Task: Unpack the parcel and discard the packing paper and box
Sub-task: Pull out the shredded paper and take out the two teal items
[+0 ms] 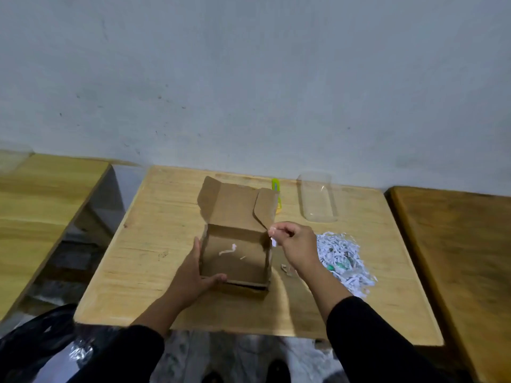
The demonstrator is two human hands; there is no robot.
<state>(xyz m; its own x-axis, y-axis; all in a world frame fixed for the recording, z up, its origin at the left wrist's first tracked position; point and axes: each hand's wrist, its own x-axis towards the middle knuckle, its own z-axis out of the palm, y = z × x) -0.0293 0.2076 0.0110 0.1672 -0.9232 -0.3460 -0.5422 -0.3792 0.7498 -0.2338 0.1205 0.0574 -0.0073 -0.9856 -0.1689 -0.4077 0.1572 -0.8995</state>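
Observation:
An open brown cardboard box [235, 261] stands mid-table with its lid flap [237, 205] raised toward the wall. Inside lie two or three white paper shreds [229, 250]. My left hand [190, 275] holds the box's near left corner, fingers along the side wall and thumb on the front edge. My right hand [293, 244] hovers over the box's right wall and pinches a small white paper strip [273, 241]. A heap of shredded white packing paper [343, 258] with a green item partly buried in it lies on the table right of the box.
A clear plastic container [318, 197] stands at the back right of the wooden table [154, 244]. A yellow-green utility knife [276, 189] lies behind the box. A black plastic bag [41, 346] sits on the floor at lower left. Other tables flank both sides.

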